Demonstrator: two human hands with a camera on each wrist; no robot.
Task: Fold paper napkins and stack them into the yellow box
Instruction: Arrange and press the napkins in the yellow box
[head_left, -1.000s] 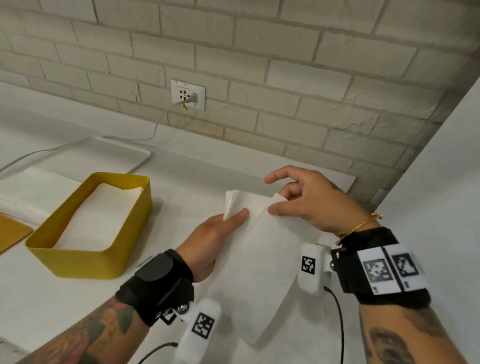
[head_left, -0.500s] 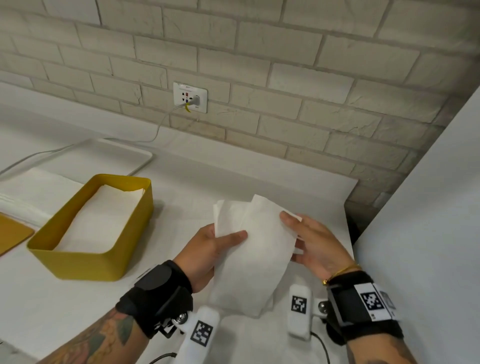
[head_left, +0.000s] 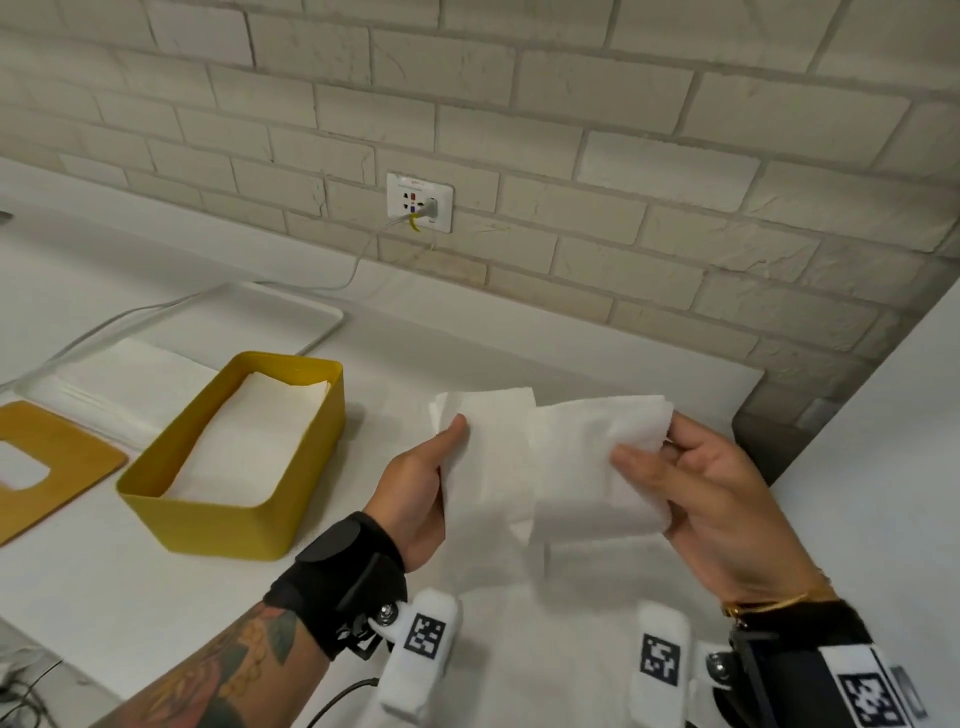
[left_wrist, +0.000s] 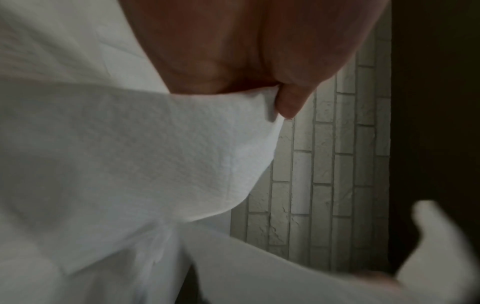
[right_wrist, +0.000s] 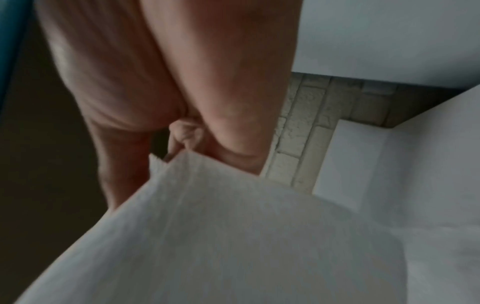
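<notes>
Napkin (head_left: 550, 457) held in air, both hands.
Left hand (head_left: 415, 493) pinches its left edge, right hand (head_left: 711, 493) grips the right; yellow box (head_left: 234, 457) on surface at 9 o'clock, folded napkins inside.

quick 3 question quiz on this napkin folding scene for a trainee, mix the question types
1. True or false: the yellow box already holds folded napkins.
2. Which hand grips the napkin being folded? A) left hand only B) right hand only C) both
3. Fill in: the wooden lid lies to the ___ of the box in the head view.

Key: 1 true; 2 C; 3 left
</notes>
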